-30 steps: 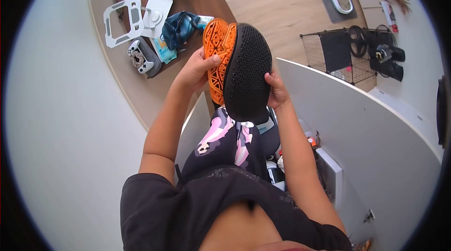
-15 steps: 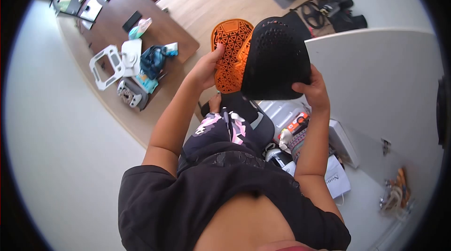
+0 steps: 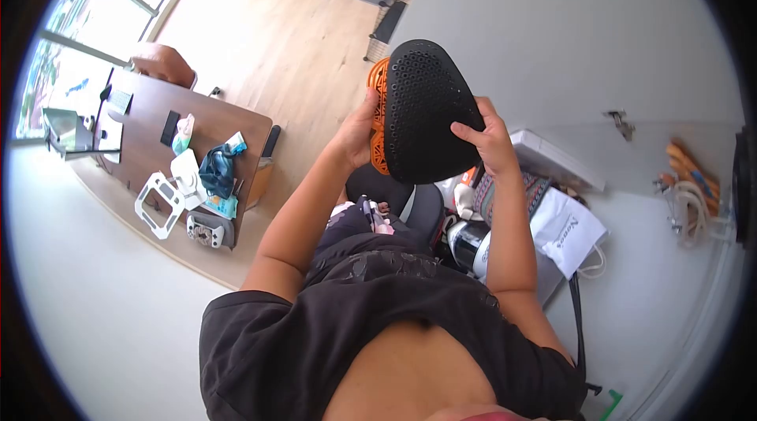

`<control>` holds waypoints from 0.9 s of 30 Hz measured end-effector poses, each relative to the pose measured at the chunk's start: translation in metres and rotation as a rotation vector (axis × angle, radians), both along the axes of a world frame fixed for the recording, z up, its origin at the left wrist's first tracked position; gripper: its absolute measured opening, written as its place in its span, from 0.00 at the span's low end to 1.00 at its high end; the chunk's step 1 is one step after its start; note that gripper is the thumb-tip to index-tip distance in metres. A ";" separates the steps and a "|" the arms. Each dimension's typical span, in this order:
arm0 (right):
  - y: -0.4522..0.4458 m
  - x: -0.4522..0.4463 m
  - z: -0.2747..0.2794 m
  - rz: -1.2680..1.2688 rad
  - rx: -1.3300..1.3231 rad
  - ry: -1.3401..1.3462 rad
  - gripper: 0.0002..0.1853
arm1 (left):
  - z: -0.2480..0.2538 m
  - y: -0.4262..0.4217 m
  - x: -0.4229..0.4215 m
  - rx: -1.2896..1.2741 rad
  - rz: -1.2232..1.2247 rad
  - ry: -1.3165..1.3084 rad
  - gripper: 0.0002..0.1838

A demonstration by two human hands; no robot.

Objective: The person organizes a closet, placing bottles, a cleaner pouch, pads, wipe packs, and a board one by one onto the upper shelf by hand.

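Note:
My left hand (image 3: 359,129) grips the left edge of an orange latticed pad (image 3: 378,125), its fingers closed on it. A black perforated pad (image 3: 430,117) overlaps the orange one and hides most of it. On the right, my right hand (image 3: 493,137) is closed on the black pad's edge, with the thumb lying on its face. Both pads are held up in front of my body, above my lap. How the two pads meet behind the black one is hidden.
A brown desk (image 3: 142,133) at the left bears a white stand (image 3: 160,204), a blue cloth (image 3: 217,171) and a game controller (image 3: 206,233). A tall grey panel (image 3: 583,35) rises at the right. Below it lie a white bag (image 3: 564,232) and a helmet-like object (image 3: 465,244).
The view has swung to the right. The pads, spread apart half a second ago, now overlap more, with less of the orange one showing. Both hands have kept their hold.

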State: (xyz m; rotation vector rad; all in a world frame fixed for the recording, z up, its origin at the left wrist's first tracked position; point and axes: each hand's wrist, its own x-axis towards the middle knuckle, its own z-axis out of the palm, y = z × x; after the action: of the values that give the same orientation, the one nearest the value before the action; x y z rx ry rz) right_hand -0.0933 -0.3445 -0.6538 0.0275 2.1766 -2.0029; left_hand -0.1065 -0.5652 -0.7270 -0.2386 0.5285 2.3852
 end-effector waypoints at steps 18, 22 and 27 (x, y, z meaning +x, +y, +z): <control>0.107 0.103 0.044 -0.294 0.216 0.157 0.29 | 0.007 0.154 0.030 0.362 -0.460 -0.037 0.34; 0.106 0.117 0.042 -0.472 0.477 0.202 0.28 | 0.022 0.162 0.027 0.346 -0.517 -0.096 0.36; 0.115 0.124 0.056 -0.650 0.531 0.223 0.28 | 0.049 0.177 0.016 0.316 -0.605 0.015 0.39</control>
State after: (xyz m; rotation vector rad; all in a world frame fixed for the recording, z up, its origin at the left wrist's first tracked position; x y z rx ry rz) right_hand 0.0305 -0.2294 -0.5973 0.6920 3.0834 -1.6532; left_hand -0.0906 -0.3879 -0.6780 0.0760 0.1833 1.8409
